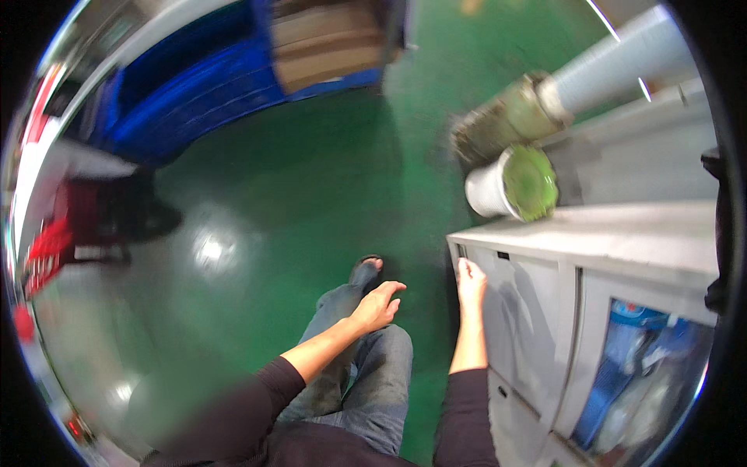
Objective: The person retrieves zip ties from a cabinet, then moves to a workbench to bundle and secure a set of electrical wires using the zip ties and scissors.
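Grey-white in the head view, a cabinet door [517,303] stands just right of the right hand [471,284]; that hand's fingers are bunched narrowly, and I cannot tell whether they touch the door's edge or pinch anything. Beyond that hand, farther from the body, sits a white bin [487,193] with a green inside. The left hand [377,308], well apart to its left, hangs above the jeans [389,366], fingers loosely bent and slightly parted
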